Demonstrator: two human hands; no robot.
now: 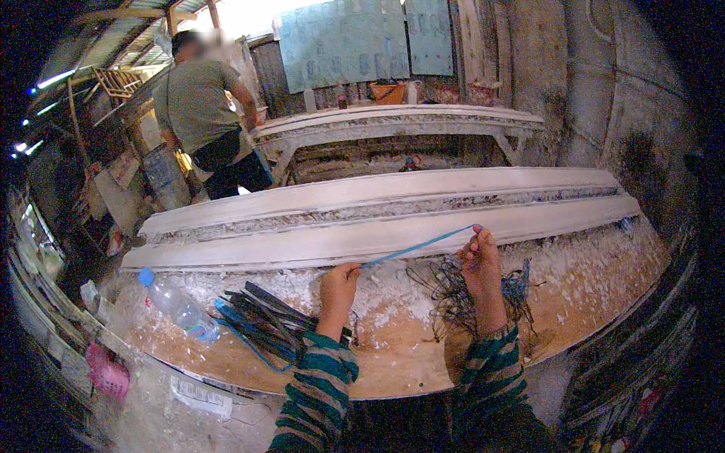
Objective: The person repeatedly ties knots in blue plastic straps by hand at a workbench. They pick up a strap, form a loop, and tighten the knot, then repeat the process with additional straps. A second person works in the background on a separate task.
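Note:
A thin blue strip [417,247] is stretched between my two hands, rising toward the right. My left hand [340,287] is closed on its lower end. Its upper end sits pinched in the fingertips of my right hand [480,257]. Under my left forearm lies a bundle of flat black strips [276,313] with a few blue ones among them. A tangle of thin dark strands [445,296] rests on the board below my right hand, with some blue bits beside the wrist.
Long whitish boards [317,241] cross the worktable [408,362], which carries pale flakes. A clear plastic bottle [181,308] with a blue cap lies at the left. Behind stands a second bench [377,121] with an orange container [387,92]. A person [200,106] stands at the back left.

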